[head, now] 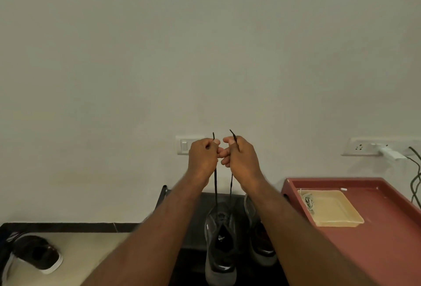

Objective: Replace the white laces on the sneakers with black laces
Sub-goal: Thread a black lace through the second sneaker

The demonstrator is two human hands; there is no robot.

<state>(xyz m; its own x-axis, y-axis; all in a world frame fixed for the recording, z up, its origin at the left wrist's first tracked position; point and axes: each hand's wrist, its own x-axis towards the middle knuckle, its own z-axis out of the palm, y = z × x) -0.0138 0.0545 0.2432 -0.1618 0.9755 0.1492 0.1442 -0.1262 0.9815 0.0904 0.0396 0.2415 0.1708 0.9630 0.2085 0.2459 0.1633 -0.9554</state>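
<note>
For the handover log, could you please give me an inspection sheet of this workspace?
Surface: dark flat top against the wall.
Job's things: thin black lace rising from grey mesh sneaker, ends pulled up; second grey sneaker beside it; coiled white laces in beige square tray.
Clutter: dark slipper on floor.
Grippers: left hand and right hand each pinch one lace end.
Cables: dark cables by white plug.
Surroundings: red table, wall socket, switch.
</note>
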